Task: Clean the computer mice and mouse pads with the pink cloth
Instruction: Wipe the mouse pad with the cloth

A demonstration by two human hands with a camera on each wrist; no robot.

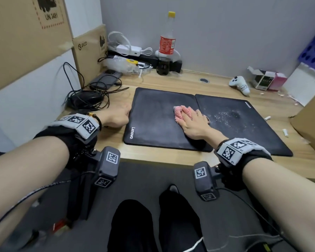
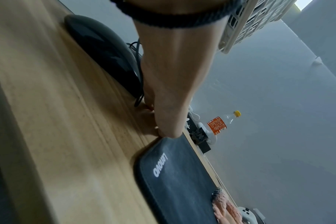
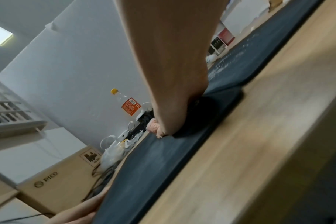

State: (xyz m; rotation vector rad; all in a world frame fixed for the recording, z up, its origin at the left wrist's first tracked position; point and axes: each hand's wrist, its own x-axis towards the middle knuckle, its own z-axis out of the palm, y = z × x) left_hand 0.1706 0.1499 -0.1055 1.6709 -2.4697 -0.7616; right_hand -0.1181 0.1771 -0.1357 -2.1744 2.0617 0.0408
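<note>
The pink cloth (image 1: 182, 113) lies bunched on the left Lenovo mouse pad (image 1: 153, 120), toward its 3 o'clock edge, and my right hand (image 1: 195, 122) presses it flat, fingers straight on top of it. My left hand (image 1: 116, 117) sits at the pad's 9 o'clock edge on the wooden desk (image 1: 171, 153); the left wrist view shows the fingertips (image 2: 163, 133) curled at the pad's rim, but I cannot tell whether they pinch it. A second mouse pad (image 1: 244, 124) lies just beside the first at its 3 o'clock, speckled with white crumbs. A black mouse (image 1: 87, 100) with tangled cable rests at 9 o'clock of my left hand. A soda bottle (image 1: 167, 42) stands at 12 o'clock by the wall, a white controller (image 1: 240, 84) at 2 o'clock.
</note>
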